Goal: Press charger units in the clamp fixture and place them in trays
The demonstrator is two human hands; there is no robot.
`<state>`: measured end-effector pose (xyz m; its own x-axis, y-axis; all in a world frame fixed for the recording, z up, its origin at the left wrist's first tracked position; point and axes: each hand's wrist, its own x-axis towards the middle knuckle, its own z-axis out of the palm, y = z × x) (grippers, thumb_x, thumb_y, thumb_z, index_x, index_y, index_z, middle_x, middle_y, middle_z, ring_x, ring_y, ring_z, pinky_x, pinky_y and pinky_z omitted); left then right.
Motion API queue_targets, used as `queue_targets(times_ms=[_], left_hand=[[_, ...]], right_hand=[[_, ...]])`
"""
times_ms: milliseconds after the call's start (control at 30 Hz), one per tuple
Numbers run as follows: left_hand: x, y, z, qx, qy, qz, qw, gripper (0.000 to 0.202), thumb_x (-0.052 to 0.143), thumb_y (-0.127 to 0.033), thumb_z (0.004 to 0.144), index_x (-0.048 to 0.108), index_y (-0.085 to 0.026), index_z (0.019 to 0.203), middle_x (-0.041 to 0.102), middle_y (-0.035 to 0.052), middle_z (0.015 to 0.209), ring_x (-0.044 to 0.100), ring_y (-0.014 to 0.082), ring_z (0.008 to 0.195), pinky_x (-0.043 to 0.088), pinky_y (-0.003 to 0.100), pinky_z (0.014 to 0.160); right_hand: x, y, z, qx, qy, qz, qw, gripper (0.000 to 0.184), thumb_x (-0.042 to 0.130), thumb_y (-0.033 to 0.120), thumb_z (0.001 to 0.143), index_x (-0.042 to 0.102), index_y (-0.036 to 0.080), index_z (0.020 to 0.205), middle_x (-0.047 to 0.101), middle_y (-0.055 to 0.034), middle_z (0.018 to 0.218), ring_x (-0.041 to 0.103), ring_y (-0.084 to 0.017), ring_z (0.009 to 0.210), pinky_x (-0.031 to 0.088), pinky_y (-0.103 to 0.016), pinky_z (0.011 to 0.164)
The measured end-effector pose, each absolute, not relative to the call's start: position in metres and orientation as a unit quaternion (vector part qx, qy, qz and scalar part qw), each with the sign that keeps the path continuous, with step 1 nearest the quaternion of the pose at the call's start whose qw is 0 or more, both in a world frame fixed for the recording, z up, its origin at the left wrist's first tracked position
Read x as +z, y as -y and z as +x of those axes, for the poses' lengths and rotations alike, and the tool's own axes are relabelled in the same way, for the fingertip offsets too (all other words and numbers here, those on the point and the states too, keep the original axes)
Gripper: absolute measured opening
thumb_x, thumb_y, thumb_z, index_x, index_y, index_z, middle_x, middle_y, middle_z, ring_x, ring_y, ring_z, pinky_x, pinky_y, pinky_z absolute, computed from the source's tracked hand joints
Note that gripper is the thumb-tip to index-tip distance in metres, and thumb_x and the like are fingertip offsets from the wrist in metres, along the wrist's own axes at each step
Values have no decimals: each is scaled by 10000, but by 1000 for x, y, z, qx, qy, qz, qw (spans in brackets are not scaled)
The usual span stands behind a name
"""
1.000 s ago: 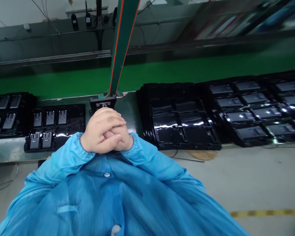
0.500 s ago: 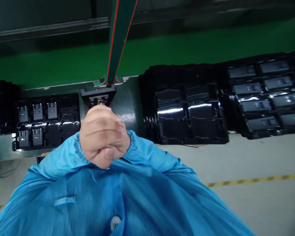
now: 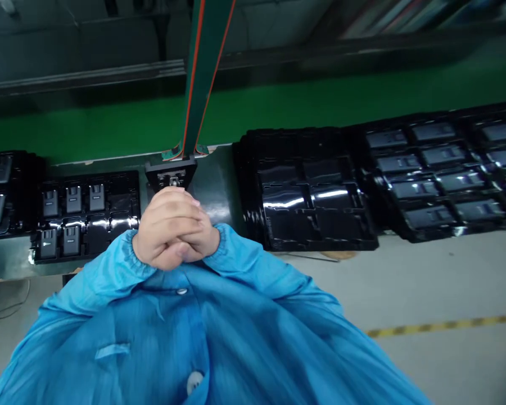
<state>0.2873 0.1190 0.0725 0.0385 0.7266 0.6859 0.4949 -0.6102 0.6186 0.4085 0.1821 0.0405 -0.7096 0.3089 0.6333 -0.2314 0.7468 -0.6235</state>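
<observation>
My two hands are clasped together in front of my chest. My left hand [image 3: 165, 224] is closed, its fingers wrapped over my right hand [image 3: 207, 238]. Most of the right hand's fingers are hidden beneath it. No object shows between the palms. Just beyond the knuckles stands a black fixture [image 3: 157, 172] with a small metal part [image 3: 175, 181], partly covered by the hands. Left of them lies a black plastic tray [image 3: 124, 201] holding several dark grey battery-like packs [image 3: 73, 199], some of its pockets bare.
A stack of black trays [image 3: 284, 230], its top pockets bare, stands right of the hands. Farther right, trays [image 3: 383, 194] hold several grey packs [image 3: 441, 153]. Another loaded tray stack [image 3: 25, 191] is at far left. An orange-edged green post [image 3: 204, 79] rises behind the fixture.
The hands stay clasped and have drawn slightly closer to the body. The view has tilted up a little, so the bench and trays sit lower in the picture.
</observation>
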Motion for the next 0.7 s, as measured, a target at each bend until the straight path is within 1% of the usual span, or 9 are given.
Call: queue_targets(times_ms=[67,133,200,267,367,467,567,633,700], left_hand=[[74,-112,284,615,-421,663,73,468,453,-640,1008,706,-275,1156,731,89,1176,690,312,1173,545,564,1070],[66,-103,280,656,-498,563,68,418,455,-569,1036,663,-261,1228,691,105,1237,671,302,1203,559,514,1048],[52,-96,273,597,-607,512,110,336,515,-494,1033,659,-231,1185,698,98,1150,693,267,1088,577,440,970],[37,-90,264,454,-693,536,163,246,598,-407,994,678,-207,1111,718,82,1045,698,239,956,567,389,892],[20,-84,256,261,-749,572,209,193,632,-343,950,710,-203,1059,744,77,986,695,232,860,539,361,809],[10,-82,259,207,-768,556,242,199,631,-332,954,719,-214,1089,776,76,993,709,228,829,522,342,760],[1,-84,264,223,-771,531,273,201,666,-344,945,711,-224,1100,798,72,1037,731,224,853,526,329,770],[-7,-88,264,244,-776,501,295,217,689,-365,934,697,-227,1101,801,62,1014,734,216,841,525,320,763],[-15,-92,261,270,-780,468,315,262,700,-390,929,675,-219,1125,794,49,944,724,206,798,517,310,738]], right_hand=[[60,-184,408,331,821,-13,465,456,410,581,1075,655,242,894,622,-50,900,633,-242,953,554,-519,984],[81,-188,405,366,776,-75,509,395,393,528,1107,652,234,1056,633,-61,968,650,-230,963,575,-478,946],[99,-196,402,427,735,-149,506,382,395,507,1123,587,234,1308,647,-71,1089,666,-219,1020,582,-454,969],[108,-206,401,462,711,-184,497,390,405,471,1128,511,246,1428,649,-70,1170,674,-213,1068,581,-447,1000],[93,-209,407,457,680,-225,527,308,455,401,1109,558,252,1358,656,-66,1201,664,-222,1127,568,-448,1034],[51,-192,423,401,647,-335,556,192,504,346,1072,626,237,1171,653,-73,1139,651,-227,1076,567,-429,990],[3,-172,438,404,684,-428,431,124,568,280,1003,620,215,1095,671,-70,1060,643,-194,867,574,-371,851],[-20,-164,443,405,753,-435,283,180,644,244,942,626,197,1114,703,-82,1069,660,-203,872,564,-363,855],[-33,-162,444,376,804,-422,183,238,686,231,918,639,179,1146,726,-101,1076,683,-240,965,550,-377,902]])
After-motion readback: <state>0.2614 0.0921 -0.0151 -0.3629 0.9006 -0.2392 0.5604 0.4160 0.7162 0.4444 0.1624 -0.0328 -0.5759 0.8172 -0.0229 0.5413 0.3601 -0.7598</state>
